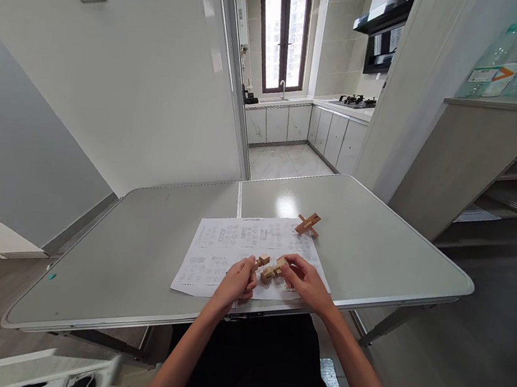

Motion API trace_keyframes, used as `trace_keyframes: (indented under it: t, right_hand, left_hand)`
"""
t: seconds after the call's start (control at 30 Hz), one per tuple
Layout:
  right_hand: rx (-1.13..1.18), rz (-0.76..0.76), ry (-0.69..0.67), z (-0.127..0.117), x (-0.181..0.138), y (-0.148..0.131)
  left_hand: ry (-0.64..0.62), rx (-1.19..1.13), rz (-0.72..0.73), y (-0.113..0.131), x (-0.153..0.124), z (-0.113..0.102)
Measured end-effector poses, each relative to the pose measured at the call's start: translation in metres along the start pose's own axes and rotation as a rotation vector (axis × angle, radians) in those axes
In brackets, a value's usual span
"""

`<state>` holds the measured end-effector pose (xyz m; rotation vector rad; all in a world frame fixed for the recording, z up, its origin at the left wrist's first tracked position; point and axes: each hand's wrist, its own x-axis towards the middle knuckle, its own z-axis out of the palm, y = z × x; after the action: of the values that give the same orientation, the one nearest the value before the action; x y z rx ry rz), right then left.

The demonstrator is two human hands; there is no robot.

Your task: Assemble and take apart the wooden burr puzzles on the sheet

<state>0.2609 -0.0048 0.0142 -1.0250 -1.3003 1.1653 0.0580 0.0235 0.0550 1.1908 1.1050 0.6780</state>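
Note:
My left hand [239, 280] is closed around a small wooden puzzle piece [263, 259] whose end sticks out past the thumb. My right hand [305, 281] pinches another light wooden puzzle piece [281, 263] between thumb and fingers. Between the hands is a notched wooden block [268, 274]; whether it is joined to the right hand's piece I cannot tell. Under both hands lies a printed instruction sheet [215, 241] with rows of small diagrams. An assembled cross-shaped wooden puzzle [308, 224] rests at the sheet's far right corner.
The grey folding table [374, 245] has a metal rim and a centre seam. A small green bit [51, 277] lies near its left edge. Plastic bottles [496, 62] stand on a shelf unit [477, 139] to the right. Beyond the table, a doorway opens onto a kitchen.

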Motion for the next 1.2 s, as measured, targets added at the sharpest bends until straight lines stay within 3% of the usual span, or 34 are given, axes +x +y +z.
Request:
trace_keyframes:
  t: [0.33, 0.57, 0.77, 1.2]
  right_hand:
    - [-0.021, -0.007, -0.043, -0.002, -0.002, -0.002]
    - [0.037, 0.002, -0.045, -0.002, 0.000, -0.001]
    - [0.075, 0.033, -0.057, -0.004, 0.000, -0.003]
    - [0.162, 0.087, -0.022, -0.006, 0.001, -0.004]
  left_hand:
    - [-0.035, 0.279, 0.055, 0.016, 0.007, 0.012]
    - [0.036, 0.653, 0.275, 0.028, 0.005, 0.018]
    - [-0.052, 0.675, 0.370, 0.026, 0.001, 0.013]
    - [0.140, 0.779, 0.397, 0.014, 0.002, 0.030]
